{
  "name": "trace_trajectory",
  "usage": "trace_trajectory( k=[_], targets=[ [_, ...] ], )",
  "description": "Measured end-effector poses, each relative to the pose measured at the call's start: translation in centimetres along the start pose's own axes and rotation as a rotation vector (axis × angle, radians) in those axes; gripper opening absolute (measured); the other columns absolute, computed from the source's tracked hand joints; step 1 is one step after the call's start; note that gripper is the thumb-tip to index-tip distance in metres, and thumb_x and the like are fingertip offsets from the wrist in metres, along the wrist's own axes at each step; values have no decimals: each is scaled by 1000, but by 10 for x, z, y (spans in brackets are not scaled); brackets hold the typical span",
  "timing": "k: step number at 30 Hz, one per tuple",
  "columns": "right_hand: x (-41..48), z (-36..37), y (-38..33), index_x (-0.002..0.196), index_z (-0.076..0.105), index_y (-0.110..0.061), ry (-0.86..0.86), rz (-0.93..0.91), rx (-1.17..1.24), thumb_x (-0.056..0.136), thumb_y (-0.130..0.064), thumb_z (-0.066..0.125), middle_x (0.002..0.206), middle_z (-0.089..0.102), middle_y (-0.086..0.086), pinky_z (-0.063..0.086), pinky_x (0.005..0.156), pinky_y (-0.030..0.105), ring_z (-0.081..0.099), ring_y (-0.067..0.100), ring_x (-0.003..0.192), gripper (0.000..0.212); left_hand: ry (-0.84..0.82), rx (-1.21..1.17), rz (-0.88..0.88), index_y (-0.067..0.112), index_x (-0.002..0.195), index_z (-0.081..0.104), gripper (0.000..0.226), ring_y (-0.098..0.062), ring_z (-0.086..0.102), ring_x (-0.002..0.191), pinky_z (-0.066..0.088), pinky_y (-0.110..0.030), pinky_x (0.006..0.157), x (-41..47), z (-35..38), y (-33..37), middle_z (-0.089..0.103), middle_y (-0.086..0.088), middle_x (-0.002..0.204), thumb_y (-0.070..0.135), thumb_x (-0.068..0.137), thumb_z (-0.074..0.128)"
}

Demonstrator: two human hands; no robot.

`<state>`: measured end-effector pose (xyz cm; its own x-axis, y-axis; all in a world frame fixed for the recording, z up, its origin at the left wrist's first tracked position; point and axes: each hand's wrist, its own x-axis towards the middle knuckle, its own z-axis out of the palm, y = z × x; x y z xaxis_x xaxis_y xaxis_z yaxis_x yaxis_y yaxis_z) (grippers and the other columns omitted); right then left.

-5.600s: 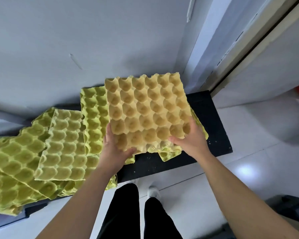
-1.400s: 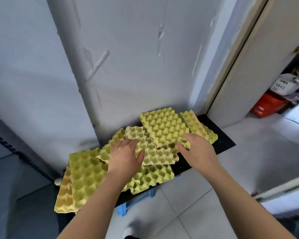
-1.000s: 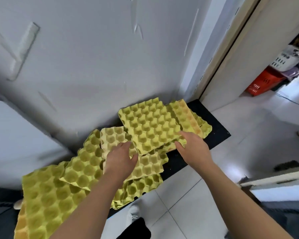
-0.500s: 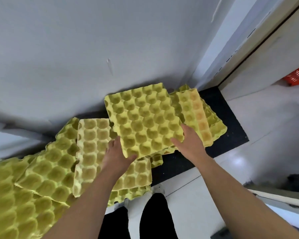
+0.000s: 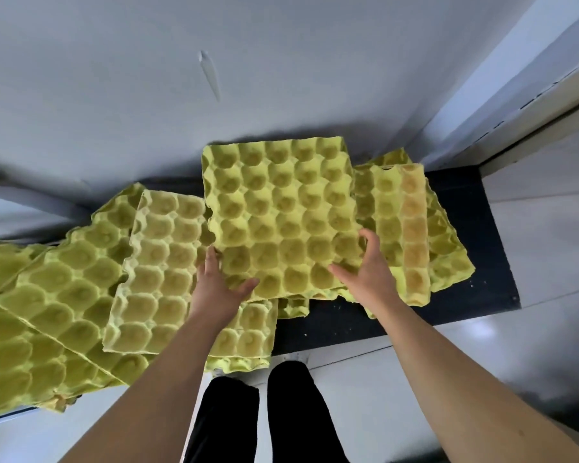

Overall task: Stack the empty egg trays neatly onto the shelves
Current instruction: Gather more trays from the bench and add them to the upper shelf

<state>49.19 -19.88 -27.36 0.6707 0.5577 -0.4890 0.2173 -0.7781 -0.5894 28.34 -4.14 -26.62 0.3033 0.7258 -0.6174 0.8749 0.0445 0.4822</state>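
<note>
Here the egg tray [image 5: 281, 215] sits between left hand [image 5: 216, 289] and right hand [image 5: 368, 274].

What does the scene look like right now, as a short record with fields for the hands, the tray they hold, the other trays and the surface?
left hand: gripping near-left corner of the top tray
right hand: gripping its near-right edge
top tray: yellow-green, empty, cups up
other trays: loose, overlapping, askew, spread leftward
orange-tinted tray: partly under top tray, right side
surface: black, by the wall
</note>
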Motion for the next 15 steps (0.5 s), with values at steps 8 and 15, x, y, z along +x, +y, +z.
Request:
trace_trajectory(
  k=[8,15],
  targets=[
    [-10,-11,-11,144,22,-34,84,-47,129,75,-50,74,144,35,2,30,107,43,26,20,134,88,20,-94,35,27,156,-1,130,-29,29,143,33,-47,110,-22,-10,18,14,-6,161,53,62,84],
    [-58,-31,-42,149,20,-30,146,-65,101,77,-64,63,149,30,3,28,109,46,23,21,139,91,58,-140,162,21,154,14,133,-26,37,137,38,-45,109,-65,-55,21,32,-5,152,50,49,90]
  ],
)
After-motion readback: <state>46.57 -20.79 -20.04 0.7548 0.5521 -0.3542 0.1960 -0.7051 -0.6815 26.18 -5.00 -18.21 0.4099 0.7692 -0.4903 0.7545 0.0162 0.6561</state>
